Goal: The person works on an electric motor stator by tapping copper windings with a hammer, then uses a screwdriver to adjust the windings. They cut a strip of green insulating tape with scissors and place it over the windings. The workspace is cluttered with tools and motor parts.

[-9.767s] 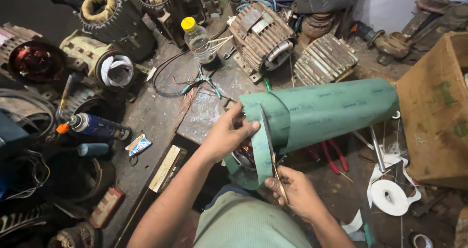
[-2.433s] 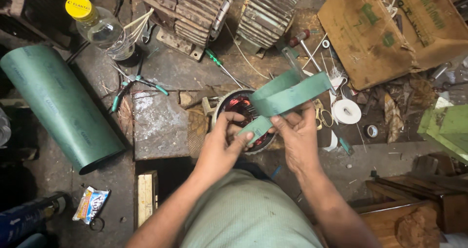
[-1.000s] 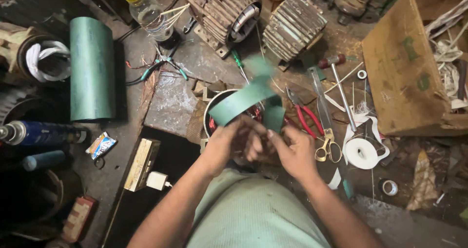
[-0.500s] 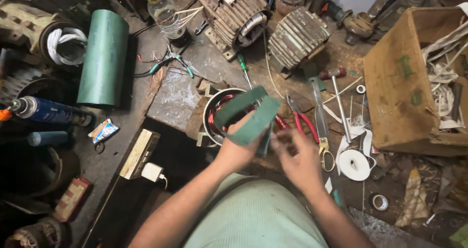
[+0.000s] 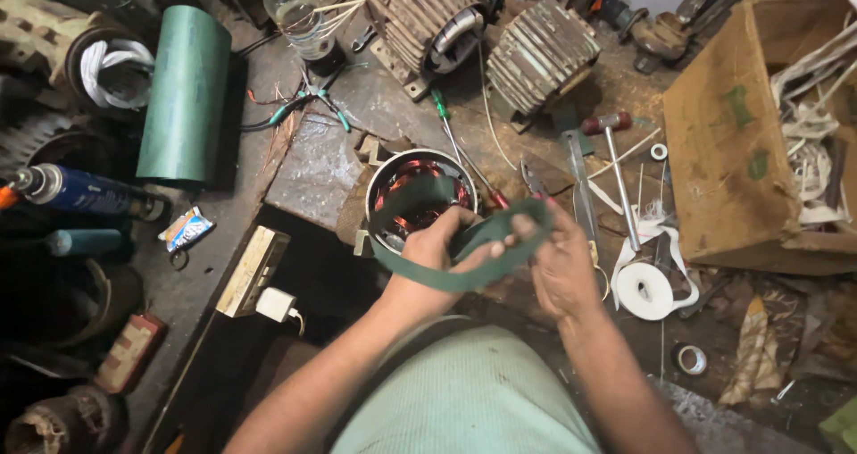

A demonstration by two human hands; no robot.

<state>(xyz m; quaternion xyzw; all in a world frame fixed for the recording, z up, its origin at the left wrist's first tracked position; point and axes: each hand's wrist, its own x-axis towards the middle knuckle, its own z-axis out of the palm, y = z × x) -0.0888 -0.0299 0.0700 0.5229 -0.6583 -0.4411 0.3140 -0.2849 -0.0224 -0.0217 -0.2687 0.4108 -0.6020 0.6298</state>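
- Grimy workshop floor [image 5: 625, 88] carries everything
- Green roll [image 5: 185, 92] at ten o'clock
- Two finned motors [image 5: 540, 57] at twelve
- Cardboard box [image 5: 728, 150] at two
- White tape roll [image 5: 644, 291] at three

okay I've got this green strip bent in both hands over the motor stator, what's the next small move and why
Probably lower one end of the green strip toward the stator and line it up with the bore. The left hand and right hand hold it curled in a loop just in front of the open ring of copper windings, not yet inside it, so lining it up looks like the likeliest step.
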